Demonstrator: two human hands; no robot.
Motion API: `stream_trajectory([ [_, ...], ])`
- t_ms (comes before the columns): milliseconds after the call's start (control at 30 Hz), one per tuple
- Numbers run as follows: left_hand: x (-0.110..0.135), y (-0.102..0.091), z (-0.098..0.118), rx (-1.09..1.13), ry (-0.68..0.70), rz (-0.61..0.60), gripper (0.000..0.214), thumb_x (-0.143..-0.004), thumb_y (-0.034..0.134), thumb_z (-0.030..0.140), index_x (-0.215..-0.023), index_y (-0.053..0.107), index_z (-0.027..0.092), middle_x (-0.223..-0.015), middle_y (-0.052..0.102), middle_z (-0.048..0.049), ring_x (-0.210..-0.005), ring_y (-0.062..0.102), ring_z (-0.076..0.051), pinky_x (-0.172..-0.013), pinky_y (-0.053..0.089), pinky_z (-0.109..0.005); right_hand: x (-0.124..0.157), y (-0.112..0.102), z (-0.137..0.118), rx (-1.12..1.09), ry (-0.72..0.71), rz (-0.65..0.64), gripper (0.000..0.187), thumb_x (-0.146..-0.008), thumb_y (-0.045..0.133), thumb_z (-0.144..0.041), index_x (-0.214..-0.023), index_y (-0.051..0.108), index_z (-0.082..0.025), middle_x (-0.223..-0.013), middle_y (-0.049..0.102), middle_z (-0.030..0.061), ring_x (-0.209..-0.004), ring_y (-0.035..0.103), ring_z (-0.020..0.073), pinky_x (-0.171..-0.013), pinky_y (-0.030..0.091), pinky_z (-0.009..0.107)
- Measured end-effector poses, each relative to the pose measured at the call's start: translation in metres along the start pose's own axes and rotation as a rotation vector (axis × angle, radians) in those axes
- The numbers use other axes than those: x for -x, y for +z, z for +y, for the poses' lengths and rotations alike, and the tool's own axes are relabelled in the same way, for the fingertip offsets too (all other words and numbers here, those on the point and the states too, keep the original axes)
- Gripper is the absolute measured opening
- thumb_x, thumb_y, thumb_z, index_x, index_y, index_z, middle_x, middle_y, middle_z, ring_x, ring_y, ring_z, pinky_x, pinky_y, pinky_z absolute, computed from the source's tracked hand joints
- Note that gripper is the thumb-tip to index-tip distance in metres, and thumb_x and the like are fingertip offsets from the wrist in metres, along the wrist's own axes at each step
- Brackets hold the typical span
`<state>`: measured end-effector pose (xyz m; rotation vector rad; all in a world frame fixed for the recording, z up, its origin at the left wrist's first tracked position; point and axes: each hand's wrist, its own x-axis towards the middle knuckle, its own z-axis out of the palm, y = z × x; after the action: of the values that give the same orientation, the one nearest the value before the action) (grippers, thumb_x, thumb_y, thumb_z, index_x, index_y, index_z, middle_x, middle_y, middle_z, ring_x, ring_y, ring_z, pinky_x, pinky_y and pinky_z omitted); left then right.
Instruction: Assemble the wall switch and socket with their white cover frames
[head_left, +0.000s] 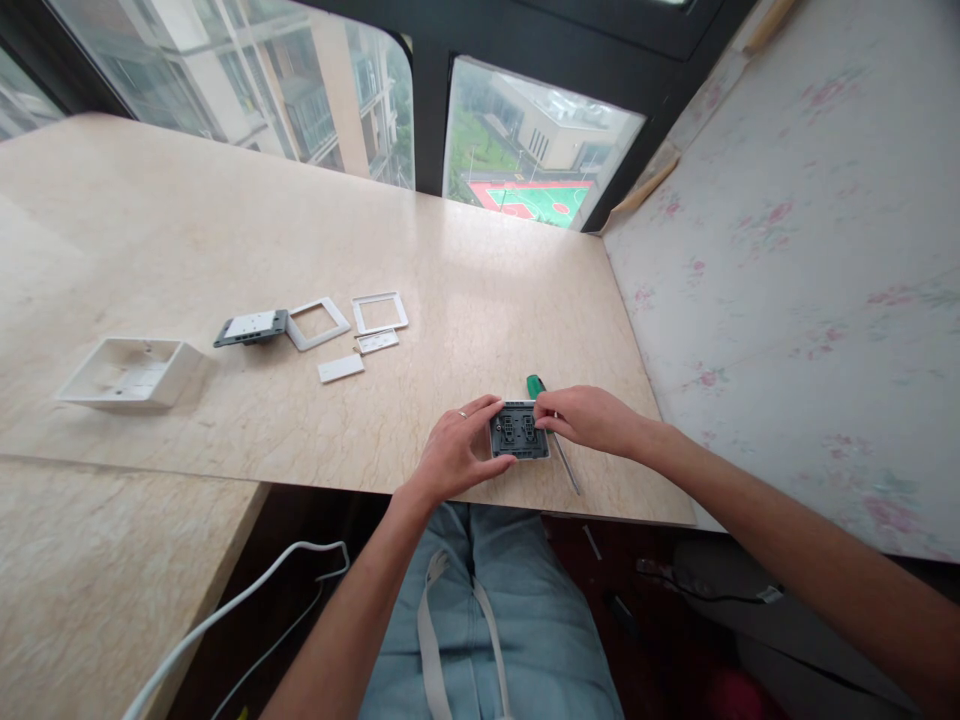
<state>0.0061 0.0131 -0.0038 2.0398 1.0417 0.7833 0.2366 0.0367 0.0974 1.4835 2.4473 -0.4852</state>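
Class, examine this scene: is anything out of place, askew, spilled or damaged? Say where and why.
The wallpaper looks damaged beside the dark window frame: a tan strip seems to curl away at its edge. On the countertop, the grey-and-white module appears tilted rather than flat. No spill shows.

Held module [519,440]: matt plastic; screwdriver shaft [567,464]: shiny metal; countertop [465,270]: smooth, glossy.

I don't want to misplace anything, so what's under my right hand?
A green-handled screwdriver lies partly beneath your right hand; handle end and metal shaft show. Its middle is covered, as is part of the dark module. Anything else there can't be seen.
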Motion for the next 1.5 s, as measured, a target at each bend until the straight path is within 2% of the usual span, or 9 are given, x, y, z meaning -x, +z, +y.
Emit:
stream_trajectory([
  [67,0.000,0.000,0.000,0.002,-0.001,0.001,0.070,-0.079,0.080,0.040,-0.143,0.053,0.027,-0.150,0.055,-0.0108,-0.138,0.052,-0.031,-0.112,0.042,-0.049,-0.001,0.003,0.006,-0.180,0.039,0.038,0.004,-0.090,0.066,-0.023,-0.090,0.066,-0.019,-0.082,0.073,0.0033,-0.074,0.065,0.0172,-0.066,0.040,0.026],
  [200,0.000,0.001,-0.001,0.003,0.000,0.000,0.070,-0.079,0.080,0.039,-0.142,0.053,0.027,-0.151,0.055,-0.0110,-0.139,0.052,-0.031,-0.112,0.042,-0.049,-0.002,0.011,0.014,-0.451,0.068,0.094,0.009,-0.083,0.069,-0.024,-0.091,0.066,-0.019,-0.080,0.071,0.0011,-0.074,0.064,0.0161,-0.072,0.046,0.028],
  [467,0.001,0.000,0.000,0.002,0.008,0.000,0.070,-0.079,0.079,0.041,-0.143,0.052,0.029,-0.151,0.055,-0.0105,-0.140,0.051,-0.030,-0.112,0.042,-0.049,-0.003,0.014,0.015,-0.665,0.173,0.073,0.013,-0.077,0.069,-0.028,-0.085,0.064,-0.019,-0.067,0.062,-0.0029,-0.059,0.056,0.0131,-0.059,0.046,0.027],
  [900,0.000,-0.001,0.000,-0.002,-0.004,-0.008,0.071,-0.079,0.080,0.041,-0.143,0.052,0.028,-0.151,0.055,-0.0104,-0.140,0.051,-0.031,-0.111,0.042,-0.050,-0.003,0.018,0.021,-0.737,0.199,0.078,0.016,-0.076,0.070,-0.032,-0.082,0.064,-0.019,-0.066,0.062,-0.0024,-0.059,0.057,0.0128,-0.057,0.045,0.025],
  [1067,0.000,-0.001,0.001,0.000,-0.001,-0.008,0.071,-0.079,0.080,0.040,-0.143,0.052,0.029,-0.151,0.054,-0.0106,-0.139,0.051,-0.031,-0.112,0.042,-0.050,0.000,0.019,0.030,-0.692,0.220,0.235,0.026,-0.088,0.061,-0.045,-0.085,0.065,-0.019,-0.073,0.068,0.0017,-0.064,0.064,0.0157,-0.061,0.048,0.028],
  [1167,0.000,-0.001,0.000,-0.001,0.003,-0.004,0.071,-0.079,0.080,0.040,-0.143,0.052,0.029,-0.150,0.055,-0.0107,-0.139,0.051,-0.032,-0.112,0.042,-0.050,-0.003,0.022,0.034,-0.542,0.292,0.328,0.021,-0.088,0.063,-0.039,-0.096,0.065,-0.019,-0.086,0.072,0.0043,-0.074,0.066,0.0176,-0.070,0.049,0.030],
  [1300,0.001,0.000,-0.001,-0.004,0.009,0.004,0.071,-0.079,0.079,0.039,-0.143,0.051,0.029,-0.151,0.055,-0.0107,-0.140,0.051,-0.032,-0.112,0.042,-0.051,-0.011,0.029,0.036,-0.506,0.397,0.262,0.027,-0.083,0.069,-0.032,-0.105,0.064,-0.017,-0.089,0.073,0.0056,-0.079,0.067,0.0188,-0.073,0.049,0.030],
  [1500,0.000,-0.001,-0.002,-0.010,0.026,0.005,0.070,-0.080,0.079,0.039,-0.143,0.051,0.027,-0.150,0.055,-0.0118,-0.140,0.051,-0.031,-0.112,0.043,-0.050,-0.020,0.035,0.041,-0.611,0.381,0.194,0.036,-0.076,0.074,-0.031,-0.107,0.065,-0.015,-0.086,0.073,0.0046,-0.074,0.067,0.0171,-0.064,0.048,0.026],
])
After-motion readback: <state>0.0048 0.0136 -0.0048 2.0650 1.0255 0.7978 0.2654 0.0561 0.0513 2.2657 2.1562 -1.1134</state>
